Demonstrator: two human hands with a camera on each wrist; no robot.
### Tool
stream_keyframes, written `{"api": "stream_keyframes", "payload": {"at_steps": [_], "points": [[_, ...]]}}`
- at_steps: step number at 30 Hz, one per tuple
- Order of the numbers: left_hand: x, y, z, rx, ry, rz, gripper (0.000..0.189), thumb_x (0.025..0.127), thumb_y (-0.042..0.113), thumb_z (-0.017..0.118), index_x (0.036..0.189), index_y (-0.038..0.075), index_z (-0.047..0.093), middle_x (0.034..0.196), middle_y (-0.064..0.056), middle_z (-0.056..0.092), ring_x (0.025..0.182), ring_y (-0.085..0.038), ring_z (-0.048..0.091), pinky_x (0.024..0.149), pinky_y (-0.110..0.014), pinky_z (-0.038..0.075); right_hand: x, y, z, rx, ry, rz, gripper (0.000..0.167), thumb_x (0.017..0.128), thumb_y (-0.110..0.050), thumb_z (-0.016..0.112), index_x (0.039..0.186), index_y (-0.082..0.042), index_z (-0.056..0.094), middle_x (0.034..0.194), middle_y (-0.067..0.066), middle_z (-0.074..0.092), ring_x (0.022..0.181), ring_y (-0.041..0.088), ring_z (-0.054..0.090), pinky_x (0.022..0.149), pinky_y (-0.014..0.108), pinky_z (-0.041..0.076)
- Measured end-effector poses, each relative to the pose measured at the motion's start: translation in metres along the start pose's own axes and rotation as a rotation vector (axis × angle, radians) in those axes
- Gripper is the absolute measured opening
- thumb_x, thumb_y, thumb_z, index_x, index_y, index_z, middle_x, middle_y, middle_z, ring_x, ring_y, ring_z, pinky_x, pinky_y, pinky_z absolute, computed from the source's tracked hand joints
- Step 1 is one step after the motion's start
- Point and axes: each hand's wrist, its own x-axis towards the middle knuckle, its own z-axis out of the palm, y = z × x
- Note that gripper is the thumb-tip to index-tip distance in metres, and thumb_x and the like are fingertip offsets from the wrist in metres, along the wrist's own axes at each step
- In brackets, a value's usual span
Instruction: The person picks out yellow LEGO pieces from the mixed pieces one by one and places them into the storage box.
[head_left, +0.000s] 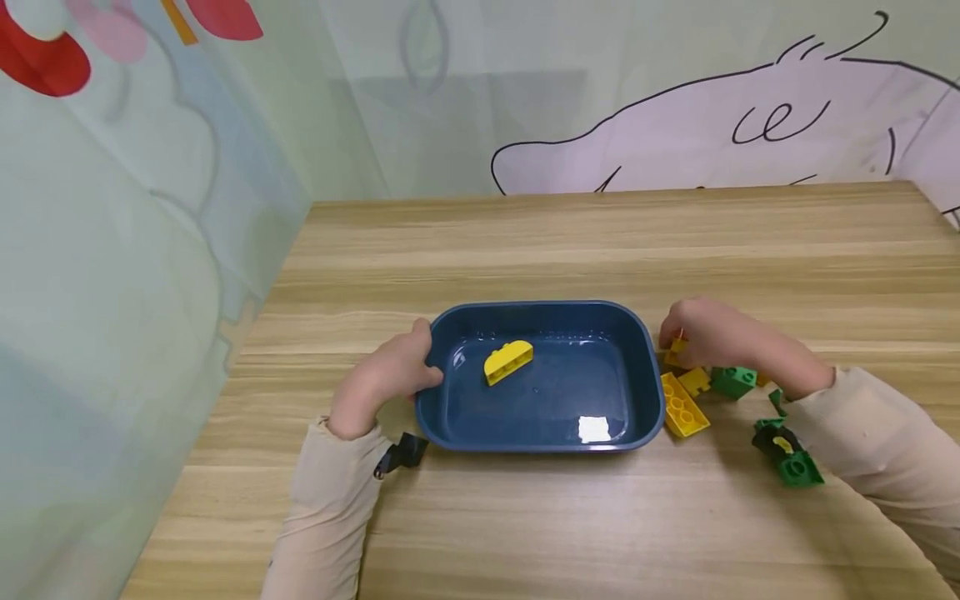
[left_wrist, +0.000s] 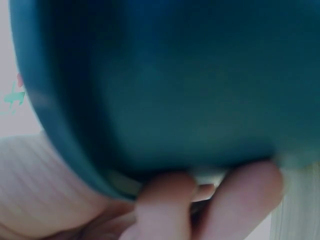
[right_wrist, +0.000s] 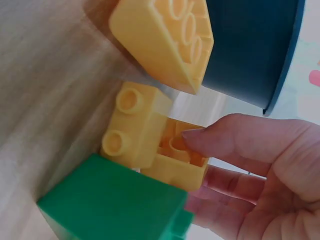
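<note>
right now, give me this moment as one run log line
left hand: holds tray by left side; right hand: pinches yellow brick right of tray; in tray: curved brick; also right: green brick

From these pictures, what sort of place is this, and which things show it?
Probably a children's play area, or a corner decorated like one: a cartoon-printed wall stands behind a wooden table, where toy bricks lie beside a blue tray.
</note>
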Motion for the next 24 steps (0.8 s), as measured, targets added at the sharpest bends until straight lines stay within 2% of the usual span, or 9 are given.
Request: {"api": "stream_keyframes", "payload": {"at_steps": [6, 14, 17, 24], "points": [[0.000, 0.000, 0.000, 0.003, 0.007, 0.007, 0.072, 0.089, 0.005, 0.053, 0.138, -0.020, 0.006, 0.073, -0.013, 0.057, 0.057, -0.023, 0.057, 0.056, -0.027, 0.044, -0.001, -0.002, -0.009, 0.005, -0.008, 0.029, 0.023, 0.065, 0.012, 0.070, 0.084, 0.000, 0.072, 0.087, 0.011, 0.066, 0.076, 0.023, 0.059, 0.067, 0.038, 0.053], [-0.001, 0.000, 0.000, -0.008, 0.002, 0.009, 0.070, 0.090, 0.004, 0.052, 0.138, -0.019, 0.007, 0.070, -0.011, 0.055, 0.058, -0.022, 0.056, 0.056, -0.027, 0.044, 0.004, -0.010, -0.026, -0.003, 0.029, 0.034, 0.024, 0.065, 0.014, 0.071, 0.085, 0.002, 0.072, 0.086, 0.012, 0.066, 0.074, 0.023, 0.058, 0.065, 0.037, 0.053], [-0.001, 0.000, 0.000, -0.013, -0.002, 0.004, 0.072, 0.090, 0.005, 0.052, 0.139, -0.018, 0.004, 0.069, -0.011, 0.055, 0.058, -0.023, 0.056, 0.057, -0.027, 0.044, 0.007, -0.014, -0.034, -0.031, 0.030, 0.021, 0.023, 0.066, 0.013, 0.071, 0.086, 0.002, 0.072, 0.087, 0.012, 0.066, 0.075, 0.023, 0.058, 0.066, 0.037, 0.053], [0.000, 0.001, -0.001, -0.010, 0.000, 0.007, 0.074, 0.090, 0.005, 0.052, 0.139, -0.019, 0.002, 0.079, -0.015, 0.059, 0.058, -0.023, 0.057, 0.058, -0.028, 0.045, 0.012, -0.029, -0.051, -0.129, 0.066, -0.026, 0.022, 0.065, 0.010, 0.075, 0.083, 0.000, 0.072, 0.085, 0.011, 0.066, 0.074, 0.024, 0.058, 0.067, 0.039, 0.053]]}}
